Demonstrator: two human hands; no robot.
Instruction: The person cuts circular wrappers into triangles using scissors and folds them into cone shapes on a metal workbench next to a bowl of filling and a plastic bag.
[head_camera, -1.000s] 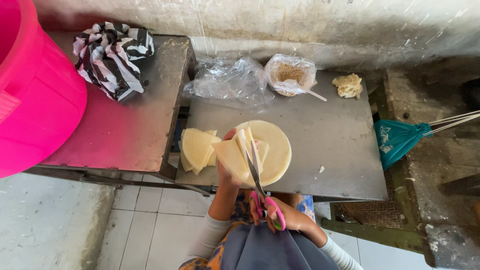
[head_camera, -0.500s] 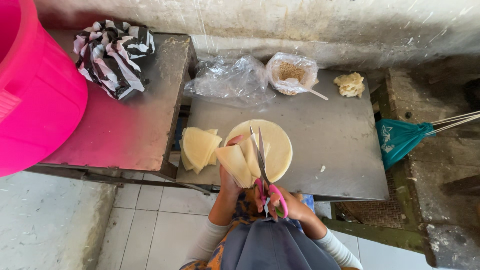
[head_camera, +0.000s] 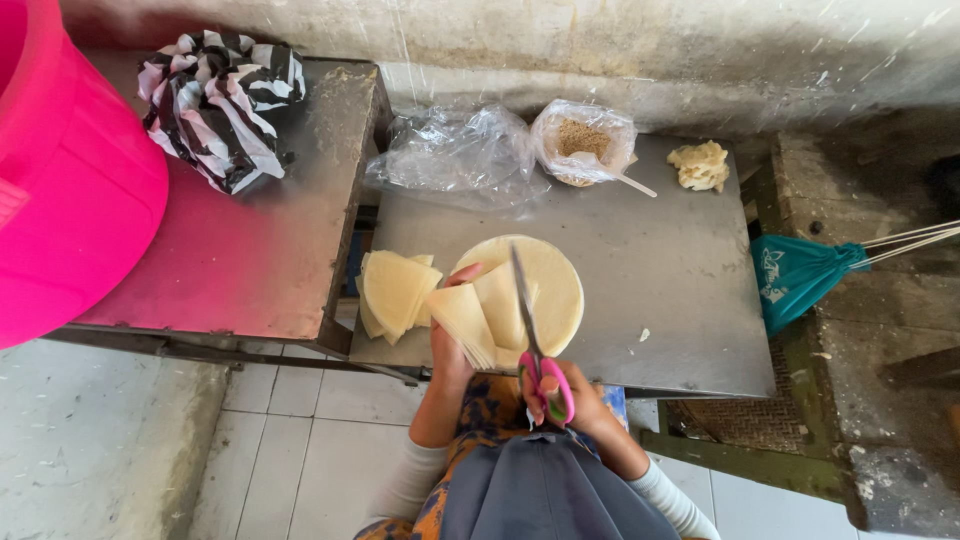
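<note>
A round stack of pale thin wrappers (head_camera: 548, 285) lies on a metal tabletop (head_camera: 660, 290). My left hand (head_camera: 450, 345) holds a wedge-shaped bundle of cut wrappers (head_camera: 468, 318) lifted off the stack's near left part. My right hand (head_camera: 570, 400) grips pink-handled scissors (head_camera: 530, 335), whose blades point away from me across the stack, beside the held wedge. A pile of cut wedges (head_camera: 393, 290) rests at the left edge of the tabletop.
At the back lie a crumpled clear plastic bag (head_camera: 455, 155), a bag of brown filling with a spoon (head_camera: 583, 143) and a lump of dough (head_camera: 700, 165). A second metal table (head_camera: 260, 250) at left carries a striped bag (head_camera: 220, 105) and a pink tub (head_camera: 70, 190). A teal bag (head_camera: 800, 275) hangs at right.
The scissors have shifted right and further onto the stack. My left hand has pulled the wedge of wrappers to the left, away from the blades.
</note>
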